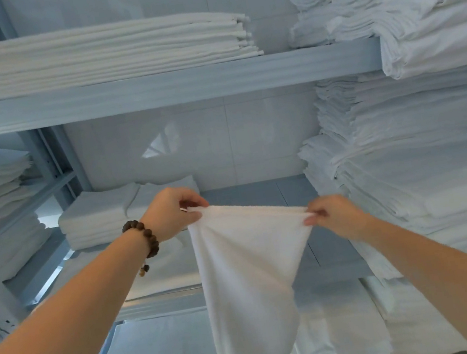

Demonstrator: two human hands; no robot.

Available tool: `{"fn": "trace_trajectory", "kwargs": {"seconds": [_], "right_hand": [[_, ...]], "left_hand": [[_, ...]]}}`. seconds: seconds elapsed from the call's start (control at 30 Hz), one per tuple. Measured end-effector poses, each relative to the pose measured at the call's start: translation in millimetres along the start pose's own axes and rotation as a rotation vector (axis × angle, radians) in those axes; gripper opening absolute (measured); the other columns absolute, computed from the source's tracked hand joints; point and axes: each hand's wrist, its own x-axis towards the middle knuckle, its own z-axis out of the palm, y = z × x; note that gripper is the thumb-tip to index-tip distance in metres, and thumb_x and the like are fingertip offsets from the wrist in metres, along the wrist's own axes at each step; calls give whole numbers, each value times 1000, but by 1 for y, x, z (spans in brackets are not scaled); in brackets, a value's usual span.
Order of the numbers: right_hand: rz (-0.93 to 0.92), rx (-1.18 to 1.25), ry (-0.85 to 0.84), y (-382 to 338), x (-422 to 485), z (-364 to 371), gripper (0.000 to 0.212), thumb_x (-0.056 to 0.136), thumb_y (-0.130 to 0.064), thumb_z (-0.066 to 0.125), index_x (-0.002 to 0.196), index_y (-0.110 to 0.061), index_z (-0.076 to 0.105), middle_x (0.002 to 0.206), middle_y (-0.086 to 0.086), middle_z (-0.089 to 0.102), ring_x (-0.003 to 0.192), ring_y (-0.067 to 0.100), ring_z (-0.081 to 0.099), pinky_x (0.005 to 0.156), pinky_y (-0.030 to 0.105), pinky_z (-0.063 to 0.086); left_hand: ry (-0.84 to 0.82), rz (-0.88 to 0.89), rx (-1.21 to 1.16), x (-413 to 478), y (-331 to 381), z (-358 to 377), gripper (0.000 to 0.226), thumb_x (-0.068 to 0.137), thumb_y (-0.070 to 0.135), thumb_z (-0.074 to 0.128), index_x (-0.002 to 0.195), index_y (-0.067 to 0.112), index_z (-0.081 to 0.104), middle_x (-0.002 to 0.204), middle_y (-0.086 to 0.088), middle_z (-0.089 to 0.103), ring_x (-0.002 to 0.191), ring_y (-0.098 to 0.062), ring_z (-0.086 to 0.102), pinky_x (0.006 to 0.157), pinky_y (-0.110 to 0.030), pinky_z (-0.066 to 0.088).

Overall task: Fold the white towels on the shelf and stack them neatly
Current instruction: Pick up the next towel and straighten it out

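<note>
**One Towel in Hand, Many to Go**

Faced a grey shelf (160, 89), loaded at every level. Found rough heaps (425, 158) piled up the right side, top board to bottom, ragged at the edges and seemingly unfolded. Noted a flat stack (92, 55) far left on the top board, and a short stack (99, 219) far left on the middle board, both squared off and judged finished. Held one towel (251, 283) in mid-air, near and centre, in front of the middle board, slack below its top edge. Pinched the left corner of that edge with the left hand (167, 213), thumb and fingers curled round the cloth. Pinched the right corner with the right hand (335, 215), fingertips closed on it likewise. Wore a bead bracelet (141, 236) on the left wrist.

Judged the task well short of done: two neat stacks against far larger heaps, and this towel not yet folded, or perhaps halved once. Could not tell which from the rounded, blurred lower end. Lost the lowest boards and the heaps' right ends past the edge of view.
</note>
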Motion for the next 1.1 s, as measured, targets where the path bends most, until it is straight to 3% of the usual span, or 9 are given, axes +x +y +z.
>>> {"fn": "trace_trajectory", "kwargs": {"seconds": [0.2, 0.27, 0.37, 0.47, 0.6, 0.7, 0.8, 0.9, 1.1], "right_hand": [[-198, 36, 237, -34, 12, -59, 15, 80, -14, 72, 87, -1, 73, 91, 11, 70, 83, 23, 61, 80, 34, 44], [-191, -17, 243, -29, 7, -47, 16, 82, -13, 70, 92, 0, 72, 96, 11, 69, 89, 21, 60, 81, 26, 40], [-91, -135, 53, -12, -1, -26, 17, 85, -15, 67, 91, 0, 71, 93, 13, 69, 89, 28, 61, 76, 27, 39], [-90, -60, 199, -6, -7, -30, 14, 84, -12, 67, 86, 2, 70, 87, 13, 67, 85, 30, 60, 74, 29, 38], [-41, -207, -28, -5, -10, -25, 24, 86, -17, 66, 99, 1, 70, 101, 15, 67, 98, 31, 59, 82, 28, 36], [-65, -113, 55, -3, -7, -35, 19, 80, -14, 71, 88, 3, 72, 91, 17, 68, 89, 31, 61, 81, 34, 41], [-72, -23, 53, -5, -11, -45, 12, 76, -10, 75, 86, -4, 74, 86, 11, 69, 83, 22, 60, 77, 24, 41], [-22, 180, 74, -6, -11, -52, 12, 71, -4, 78, 79, -11, 73, 75, 0, 67, 66, -1, 57, 66, 7, 39], [38, 263, 131, 17, 26, -48, 20, 72, -5, 77, 89, -12, 68, 81, 18, 65, 72, 20, 55, 72, 30, 42]], "left_hand": [[287, 116, 109, 1, -2, -11, 18, 77, 6, 68, 85, 22, 69, 78, 6, 65, 64, -1, 52, 63, -8, 38], [228, 157, 134, -1, -7, 0, 17, 77, 4, 68, 84, 20, 69, 75, 7, 63, 64, 2, 51, 64, -12, 40], [152, 164, 163, -3, -19, 26, 16, 77, -1, 67, 81, 14, 71, 76, 4, 64, 67, -4, 55, 72, -30, 50], [192, 155, 91, 0, -26, 37, 14, 76, 1, 68, 80, 14, 71, 78, 2, 66, 70, -10, 57, 71, -21, 47], [86, 154, 186, 2, -24, 44, 12, 77, 1, 66, 76, 12, 70, 68, 6, 61, 63, -10, 54, 63, -16, 38], [136, 168, 170, 1, -23, 43, 10, 78, 1, 65, 78, 10, 69, 72, 2, 64, 68, -17, 58, 61, -10, 37], [67, 162, 156, 0, -22, 43, 10, 78, 5, 68, 78, 15, 66, 75, 7, 62, 74, -16, 59, 64, -10, 39], [24, 140, 113, 6, -24, 44, 19, 78, 8, 68, 75, 26, 61, 76, 14, 60, 77, -11, 60, 69, -13, 42], [-10, 111, 62, 42, -34, 50, 29, 79, 10, 68, 70, 34, 55, 77, 16, 60, 76, -9, 59, 70, -16, 44]]}}
